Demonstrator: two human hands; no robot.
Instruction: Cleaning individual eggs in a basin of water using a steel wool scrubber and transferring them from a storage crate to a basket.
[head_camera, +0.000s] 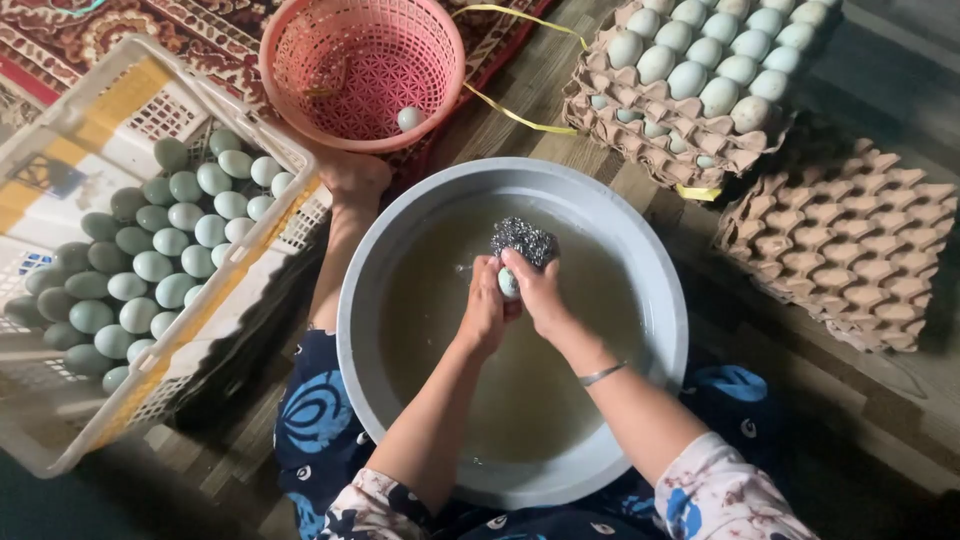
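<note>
Forearms nearest camera, converging over grey basin (360, 330) of cloudy water. Left to right: white crate (60, 420) of green eggs; left hand (485, 310) clamped on pale egg (509, 283), long axis upright; right hand (538, 292) touching egg, gripping steel scourer (522, 240) just above; egg trays (840, 240) far right.

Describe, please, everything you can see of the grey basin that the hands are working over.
The grey basin is round, wide and shallow, seemingly smooth plastic with a thick rolled rim. It sits upright on the floor between the person's knees, holding murky, brownish water. Above the water, the left hand and right hand hold a pale egg and a metal scourer. A white crate of greenish eggs lies to one side, a pink basket just beyond the rim, and cardboard egg trays on the other side.
</note>
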